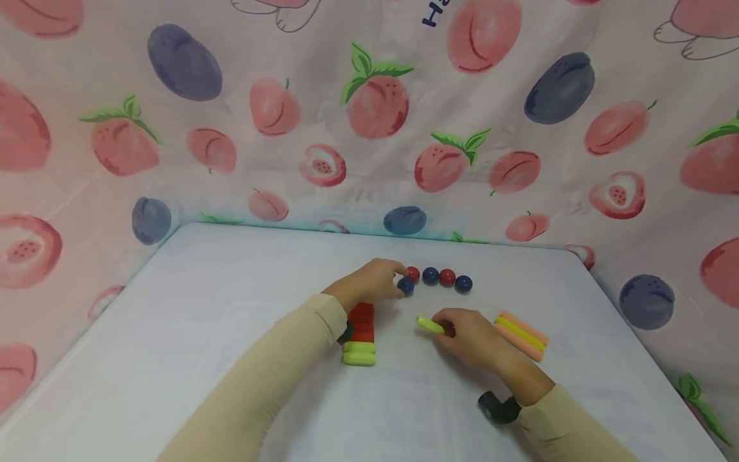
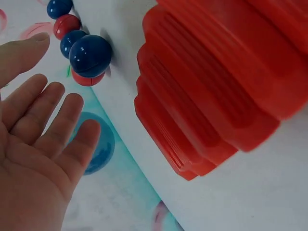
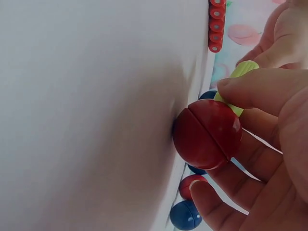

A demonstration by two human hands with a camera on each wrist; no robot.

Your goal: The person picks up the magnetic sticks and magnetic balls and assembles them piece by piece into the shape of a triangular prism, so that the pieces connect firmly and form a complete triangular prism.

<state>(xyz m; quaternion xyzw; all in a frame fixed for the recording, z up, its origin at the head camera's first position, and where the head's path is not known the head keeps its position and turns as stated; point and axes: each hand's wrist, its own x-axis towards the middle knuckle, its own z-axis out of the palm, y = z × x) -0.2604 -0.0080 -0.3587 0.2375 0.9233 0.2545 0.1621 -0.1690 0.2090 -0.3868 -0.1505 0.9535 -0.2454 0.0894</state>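
Note:
My left hand reaches to the left end of a row of balls, beside a red ball and a blue ball. In the left wrist view its fingers are spread, with nothing gripped. My right hand pinches a yellow-green stick between thumb and finger. Another red ball lies against that hand's fingers in the right wrist view, just below the stick. This ball is mostly hidden in the head view.
Red sticks lie side by side under my left wrist, with yellow-green sticks at their near end. Orange and yellow sticks lie right of my right hand. More blue and red balls continue the row on the white table.

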